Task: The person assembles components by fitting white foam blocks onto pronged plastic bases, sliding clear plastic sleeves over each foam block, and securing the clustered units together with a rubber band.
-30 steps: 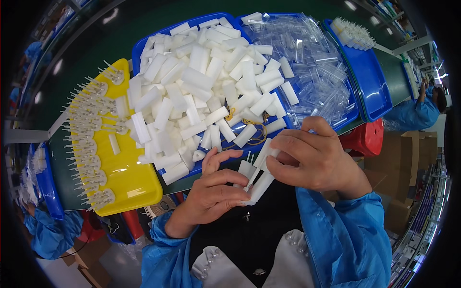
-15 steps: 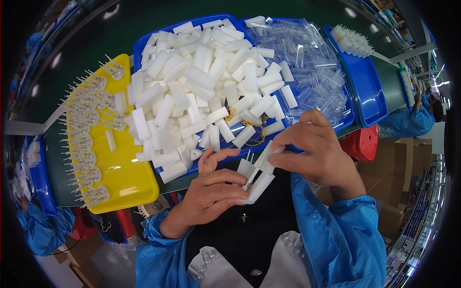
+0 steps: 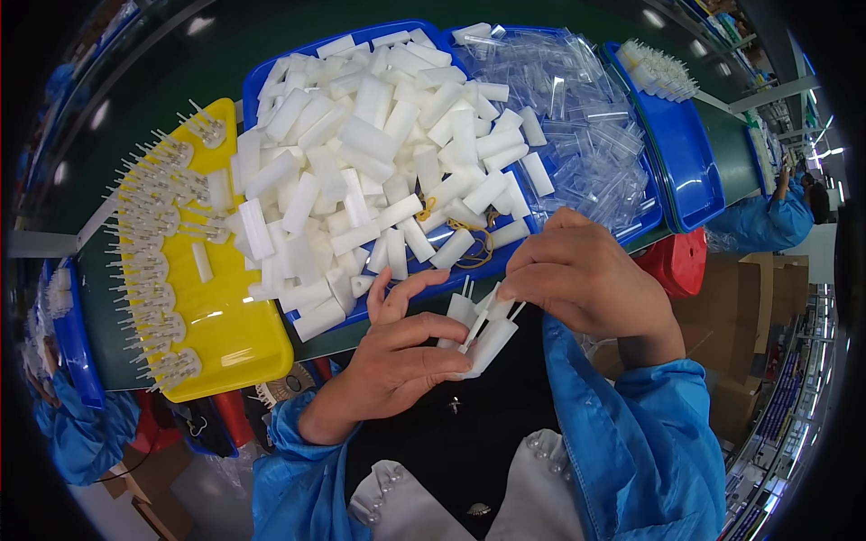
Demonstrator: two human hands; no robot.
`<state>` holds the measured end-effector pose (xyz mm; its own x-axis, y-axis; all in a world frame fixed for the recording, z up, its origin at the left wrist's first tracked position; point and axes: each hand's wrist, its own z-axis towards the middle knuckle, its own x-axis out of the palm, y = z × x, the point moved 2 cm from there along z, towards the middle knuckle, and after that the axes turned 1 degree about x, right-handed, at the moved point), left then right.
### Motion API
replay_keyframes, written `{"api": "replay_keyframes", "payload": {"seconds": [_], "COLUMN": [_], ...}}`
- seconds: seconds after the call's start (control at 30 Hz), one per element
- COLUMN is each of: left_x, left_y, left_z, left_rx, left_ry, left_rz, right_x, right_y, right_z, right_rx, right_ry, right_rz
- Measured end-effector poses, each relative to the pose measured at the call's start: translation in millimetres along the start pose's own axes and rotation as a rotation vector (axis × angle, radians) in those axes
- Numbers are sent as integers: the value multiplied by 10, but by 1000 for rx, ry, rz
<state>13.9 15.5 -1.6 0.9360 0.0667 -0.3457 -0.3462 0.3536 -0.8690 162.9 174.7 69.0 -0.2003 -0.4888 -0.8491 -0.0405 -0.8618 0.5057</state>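
In front of my chest, my left hand (image 3: 392,353) grips a white pronged part (image 3: 490,350) from the left, thumb below and index finger above, its other fingers raised. Thin prongs stick up from the part, and white foam sleeves seem to sit around some of them. From the right, my right hand (image 3: 573,279) pinches a narrow white piece (image 3: 490,301) at the part's top; my fingertips hide its end. Just beyond my hands, a blue tray (image 3: 255,83) is heaped with loose white foam pieces (image 3: 361,149) and a few tan rubber bands (image 3: 478,255).
On the left, a yellow tray (image 3: 244,347) holds rows of white pronged parts (image 3: 153,261). Behind my right hand lies a tray of clear plastic pieces (image 3: 577,117). Farther right stand a blue tray (image 3: 690,176) with pronged parts and a red stool (image 3: 675,263). A co-worker (image 3: 776,221) sits beyond.
My right hand has moved slightly down and left, along with the white piece, which now sits lower against the pronged part. My left hand keeps its grip.
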Motion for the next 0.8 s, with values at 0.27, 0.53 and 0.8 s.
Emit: {"api": "replay_keyframes", "payload": {"seconds": [0.27, 0.53, 0.8], "left_x": [4, 25, 20], "left_y": [20, 13, -5], "left_z": [10, 23, 39], "left_rx": [-12, -5, 3], "left_ry": [21, 24, 13], "left_rz": [-39, -44, -23], "right_x": [-24, -83, -142], "right_y": [67, 104, 187], "right_z": [-37, -40, 17], "right_rx": [-61, -191, -218], "right_ry": [10, -90, -91], "right_rz": [30, -151, -151]}}
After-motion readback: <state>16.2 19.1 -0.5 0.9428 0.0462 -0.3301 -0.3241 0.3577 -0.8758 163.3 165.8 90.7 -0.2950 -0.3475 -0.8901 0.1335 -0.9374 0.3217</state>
